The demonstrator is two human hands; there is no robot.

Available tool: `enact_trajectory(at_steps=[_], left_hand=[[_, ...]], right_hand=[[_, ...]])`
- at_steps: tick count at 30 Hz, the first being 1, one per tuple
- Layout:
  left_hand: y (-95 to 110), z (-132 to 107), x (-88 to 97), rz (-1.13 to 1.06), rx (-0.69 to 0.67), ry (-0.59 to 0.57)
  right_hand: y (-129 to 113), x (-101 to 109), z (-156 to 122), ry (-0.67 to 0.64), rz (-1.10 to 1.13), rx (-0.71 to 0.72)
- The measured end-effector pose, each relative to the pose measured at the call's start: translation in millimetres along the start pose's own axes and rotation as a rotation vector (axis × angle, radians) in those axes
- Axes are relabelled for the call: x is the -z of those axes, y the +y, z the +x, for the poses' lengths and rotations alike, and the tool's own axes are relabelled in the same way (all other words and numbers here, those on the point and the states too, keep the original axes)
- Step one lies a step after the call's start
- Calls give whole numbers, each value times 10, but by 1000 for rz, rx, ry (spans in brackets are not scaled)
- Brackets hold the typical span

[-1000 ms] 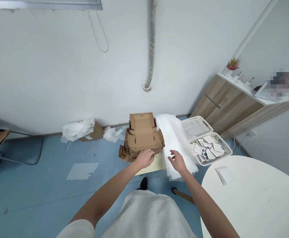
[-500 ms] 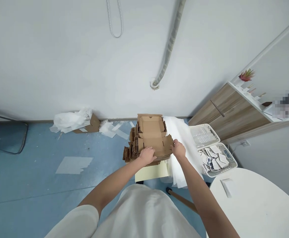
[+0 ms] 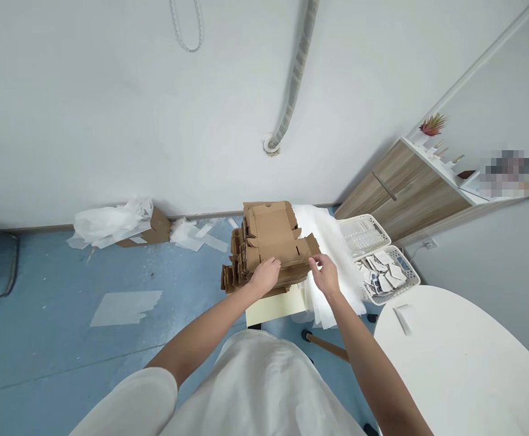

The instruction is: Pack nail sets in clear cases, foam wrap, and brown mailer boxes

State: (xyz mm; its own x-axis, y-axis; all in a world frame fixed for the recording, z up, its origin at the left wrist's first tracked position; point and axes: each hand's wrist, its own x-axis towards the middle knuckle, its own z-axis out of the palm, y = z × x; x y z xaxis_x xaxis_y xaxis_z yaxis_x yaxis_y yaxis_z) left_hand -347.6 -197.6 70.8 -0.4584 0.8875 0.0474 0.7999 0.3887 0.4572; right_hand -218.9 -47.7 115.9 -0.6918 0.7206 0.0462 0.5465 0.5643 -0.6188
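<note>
A stack of brown cardboard mailer boxes [image 3: 271,227], unfolded with slots and side flaps, stands in front of me on a pale yellow board [image 3: 276,307]. My left hand [image 3: 266,277] is closed over the near edge of the top box, its fingers curled onto the cardboard. At the near right corner, my right hand [image 3: 325,274] pinches a side flap [image 3: 310,243] between thumb and fingers. Layers of folded card edges stick out on the stack's left side. White foam sheets [image 3: 332,248] lie just right of the stack, under my right forearm.
White baskets hold clear plastic pieces [image 3: 359,233] and small printed packets [image 3: 382,272]. A round white table [image 3: 464,357] stands at right, near a wooden cabinet [image 3: 405,178]. Plastic wrap [image 3: 114,221] and a carton [image 3: 158,227] lie by the wall; a metal-framed chair [image 3: 16,266] is far left.
The view has shifted slightly, moving the surroundings left. The top box's near panel and right flap now sit raised and tilted, with both my hands still at its near edge.
</note>
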Motion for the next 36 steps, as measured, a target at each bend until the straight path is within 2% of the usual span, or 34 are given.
enact_trajectory(at_steps=[3,6,9,11,13,16,21,24,27,29,31,34,36], left_hand=[[31,-15,100,-82,-25,125],[74,-28,186,-143,-70,196],[143,-72,217,-179,-151,186],[204,-129,225,-190,-194,136],[266,-195,250,-185,-200,72],[308,-266,338,-153,-121,46],[160,-199,431,-105,168,143],[101,-80,331,-101,290,64],[225,28,128,-146,269,-137],[414,75,-36,-198,210,-257],[657,93,-205,-224,156,-314],[1046,66,-459,-225,84,-260],[1284,18,-629,-281,99,-237]], right_hand=[[-46,26,-65,-152,106,-149],[-98,71,-22,-181,353,-254],[-134,141,71,-68,487,-262],[-127,190,122,61,410,-246],[-99,229,146,134,318,-235],[-47,273,114,128,375,-268],[76,415,-80,189,654,-324],[234,547,-251,271,752,-366],[446,679,-458,402,839,-434],[594,765,-621,466,904,-470],[734,855,-802,500,963,-490],[918,1011,-1109,581,1023,-504],[1028,1138,-1338,666,1062,-508]])
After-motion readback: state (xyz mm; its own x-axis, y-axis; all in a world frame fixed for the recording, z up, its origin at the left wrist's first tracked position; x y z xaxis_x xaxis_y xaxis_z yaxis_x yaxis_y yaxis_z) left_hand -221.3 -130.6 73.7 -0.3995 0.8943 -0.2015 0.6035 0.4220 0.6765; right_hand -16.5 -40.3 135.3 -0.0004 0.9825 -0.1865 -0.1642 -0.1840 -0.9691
